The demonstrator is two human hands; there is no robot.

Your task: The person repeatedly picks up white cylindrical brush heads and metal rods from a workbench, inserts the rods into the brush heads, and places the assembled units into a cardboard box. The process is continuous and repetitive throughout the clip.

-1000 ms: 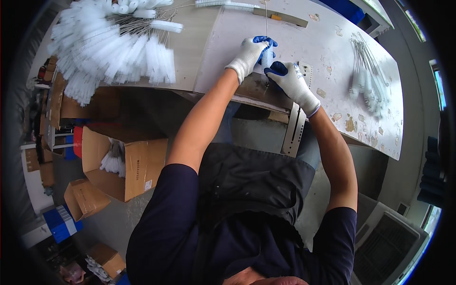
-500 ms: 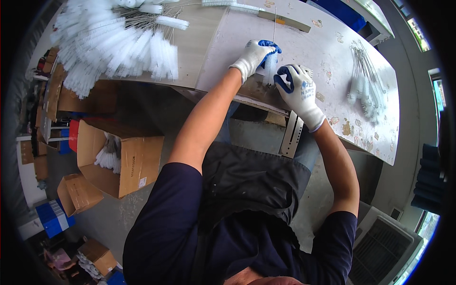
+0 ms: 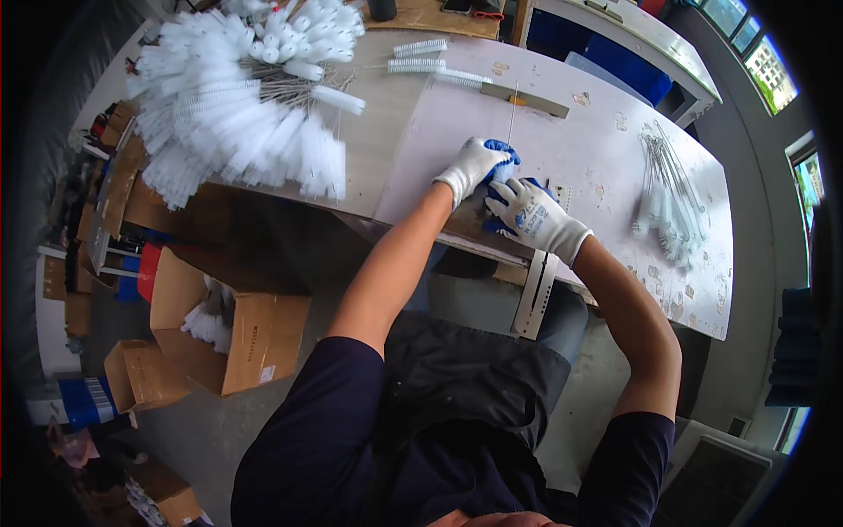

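At the near edge of the table, my left hand [image 3: 475, 169], in a white glove with a blue palm, is closed around a white bristle brush [image 3: 504, 173]. The brush's thin wire handle [image 3: 513, 114] points away from me. My right hand [image 3: 532, 216], gloved the same way, is at the brush's near end with its fingers curled over it. Both hands hide most of the bristles, and the right fingertips are partly covered. A flat metal plate [image 3: 563, 191] lies beside the right hand.
A large heap of white brushes [image 3: 237, 132] covers the table's left. A bundle of wire-handled brushes [image 3: 672, 211] lies at the right. A metal bar [image 3: 531, 101] sits beyond my hands. A slotted metal bracket [image 3: 535, 294] hangs below the edge. A cardboard box [image 3: 268, 338] stands lower left.
My right hand has gone from beside the brush's near end, thumb and fingers curled apart, to covering it. The left hand keeps its grip. The whole view has tilted, showing more beyond the table.
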